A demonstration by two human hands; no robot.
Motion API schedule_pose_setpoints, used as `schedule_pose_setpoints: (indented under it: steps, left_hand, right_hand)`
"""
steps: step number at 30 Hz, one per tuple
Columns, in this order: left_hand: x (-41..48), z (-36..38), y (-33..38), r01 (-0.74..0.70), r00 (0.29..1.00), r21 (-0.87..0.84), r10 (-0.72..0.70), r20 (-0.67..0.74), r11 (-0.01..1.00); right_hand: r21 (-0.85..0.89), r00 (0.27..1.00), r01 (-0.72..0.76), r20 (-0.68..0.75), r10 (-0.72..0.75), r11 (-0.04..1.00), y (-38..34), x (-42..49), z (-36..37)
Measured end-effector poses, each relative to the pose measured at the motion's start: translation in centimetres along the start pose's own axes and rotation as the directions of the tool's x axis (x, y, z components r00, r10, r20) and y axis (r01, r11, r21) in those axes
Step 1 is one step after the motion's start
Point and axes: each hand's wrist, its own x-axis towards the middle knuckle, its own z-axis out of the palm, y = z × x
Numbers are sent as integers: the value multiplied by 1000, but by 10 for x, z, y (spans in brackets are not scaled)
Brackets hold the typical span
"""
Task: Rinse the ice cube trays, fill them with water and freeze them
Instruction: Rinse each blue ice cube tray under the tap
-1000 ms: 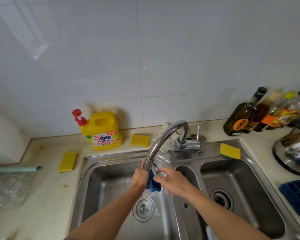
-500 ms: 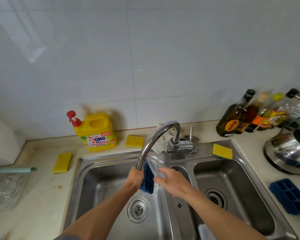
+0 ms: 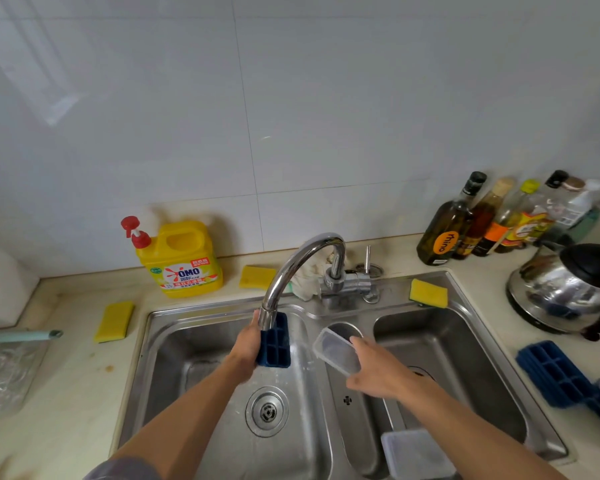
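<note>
Head view. The left hand grips a blue ice cube tray by its left long edge. Its fingers are curled round that edge and are mostly hidden behind the tray. The tray stands nearly on end over the left basin of the steel sink, with its compartments facing the camera and its upper end at the mouth of the tap. Whether water is running cannot be told.

The right hand holds a clear plastic lid over the divider between the basins, apart from the tray. Its fingers pinch the lid's near end, and the lid is tilted. A second clear lid lies at the sink's near edge.

A second blue tray rests on the worktop to the right of the sink. Behind it stands a steel kettle, with a row of bottles against the wall. A yellow detergent bottle stands behind the left basin.
</note>
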Motion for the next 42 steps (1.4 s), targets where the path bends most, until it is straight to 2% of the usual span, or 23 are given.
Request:
schedule_pose_setpoints:
  steps: [4,7,10,14,20,29,35,39,42]
  left_hand:
    - [-4,6,-7,58,998,-303,-47,44,951]
    - [-7,9,-9,65,996,-411,-33,84,909]
    - [-11,14,-12,44,998,-392,-26,51,919]
    - [-6,16,-20,38,995,-357,-70,-77,933]
    - [-7,22,-31,15,988,-422,-78,-132,906]
    - [-7,28,-38,-19,976,-403,-71,-208,915]
    - [-10,31,-31,-12,976,-391,-75,-205,920]
    - [-14,29,-26,12,982,-391,-84,-169,920]
    - [-17,27,-24,22,988,-401,-82,-132,916]
  right_hand:
    - [-85,999,-31,26,33,996,25,-16,10]
    - [-116,997,-44,50,50,992,49,-32,18]
    - [-125,997,-41,59,49,991,70,-49,24]
    - [-196,996,-34,77,50,980,93,-67,33]
    - [-299,996,2,85,25,954,116,-79,56]
    - [-436,991,-2,122,61,900,135,-86,70]
    - [-309,998,24,61,-5,951,106,-72,35]
    - [-76,996,56,-62,-61,996,60,-51,16]
    - [110,992,90,-93,-80,990,17,-32,9]
